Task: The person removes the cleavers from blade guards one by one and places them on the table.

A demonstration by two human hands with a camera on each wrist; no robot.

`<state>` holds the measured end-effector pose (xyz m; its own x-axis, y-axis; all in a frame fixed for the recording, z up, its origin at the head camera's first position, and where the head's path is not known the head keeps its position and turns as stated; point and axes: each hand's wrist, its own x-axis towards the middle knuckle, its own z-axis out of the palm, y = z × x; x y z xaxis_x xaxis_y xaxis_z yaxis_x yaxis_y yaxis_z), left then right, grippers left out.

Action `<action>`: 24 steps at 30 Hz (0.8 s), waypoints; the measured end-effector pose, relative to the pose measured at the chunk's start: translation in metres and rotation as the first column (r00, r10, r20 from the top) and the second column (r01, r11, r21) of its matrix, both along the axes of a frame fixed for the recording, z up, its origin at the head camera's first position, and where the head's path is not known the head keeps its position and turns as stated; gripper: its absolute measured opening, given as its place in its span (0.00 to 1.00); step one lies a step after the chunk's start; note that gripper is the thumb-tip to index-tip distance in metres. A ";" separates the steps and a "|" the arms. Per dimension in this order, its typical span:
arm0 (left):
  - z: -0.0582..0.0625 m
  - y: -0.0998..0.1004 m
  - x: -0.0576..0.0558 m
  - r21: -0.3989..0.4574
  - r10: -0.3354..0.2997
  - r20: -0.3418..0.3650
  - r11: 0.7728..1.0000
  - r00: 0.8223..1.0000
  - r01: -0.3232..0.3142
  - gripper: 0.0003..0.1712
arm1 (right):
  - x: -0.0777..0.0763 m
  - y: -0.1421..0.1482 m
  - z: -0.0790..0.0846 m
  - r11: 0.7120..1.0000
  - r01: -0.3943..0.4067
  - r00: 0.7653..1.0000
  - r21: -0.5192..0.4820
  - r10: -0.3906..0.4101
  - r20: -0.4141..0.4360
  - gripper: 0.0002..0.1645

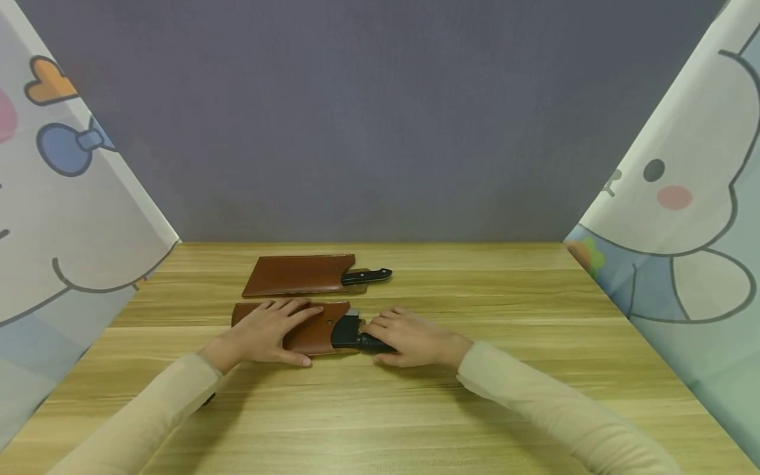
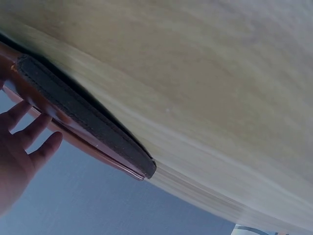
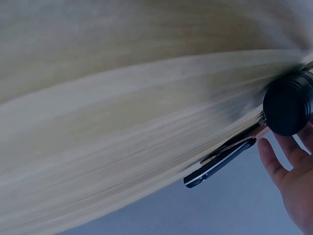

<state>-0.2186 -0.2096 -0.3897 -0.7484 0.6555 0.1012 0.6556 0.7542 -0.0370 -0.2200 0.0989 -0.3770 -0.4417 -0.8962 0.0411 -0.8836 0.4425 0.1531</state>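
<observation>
A brown leather sheath (image 1: 311, 340) lies flat on the wooden table, and my left hand (image 1: 270, 330) rests on it with fingers spread. Out of its right end sticks a cleaver (image 1: 346, 332), its dark blade mostly hidden inside. My right hand (image 1: 410, 338) grips the cleaver's black handle (image 1: 371, 343) from above. The handle's round butt (image 3: 286, 110) shows in the right wrist view, beside the fingers (image 3: 274, 161). In the left wrist view, the fingers (image 2: 36, 132) lie over the sheath, whose dark edge (image 2: 88, 115) faces the camera.
Behind lies a second brown sheath (image 1: 297, 276), holding a knife with a black riveted handle (image 1: 368, 276) pointing right. A small dark object (image 1: 208, 399) shows beside the left sleeve. A grey panel (image 1: 374, 119) rises at the back; cartoon-printed panels (image 1: 683, 264) flank the table (image 1: 475, 422).
</observation>
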 end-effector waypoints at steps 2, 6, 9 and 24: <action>0.000 0.000 -0.001 -0.011 0.013 0.022 1.000 1.000 -0.013 0.56 | 0.000 -0.001 -0.001 1.000 0.005 1.000 0.004 -0.005 -0.008 0.32; 0.001 0.001 -0.002 -0.024 0.036 0.070 0.999 0.997 -0.034 0.58 | -0.001 -0.003 -0.004 1.000 0.021 1.000 0.003 -0.021 -0.002 0.32; 0.002 0.000 -0.003 -0.024 0.038 0.095 0.999 0.995 -0.036 0.59 | -0.001 -0.004 -0.005 0.999 0.034 0.999 0.008 -0.034 0.006 0.32; 0.003 0.001 -0.007 -0.008 0.016 0.123 1.000 0.992 -0.015 0.59 | -0.004 -0.009 -0.008 0.999 0.048 0.999 0.006 -0.048 0.012 0.28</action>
<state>-0.2256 -0.2085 -0.3868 -0.7648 0.6442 0.0029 0.6438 0.7642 0.0383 -0.2243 0.0902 -0.3849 -0.4847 -0.8742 0.0300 -0.8631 0.4836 0.1453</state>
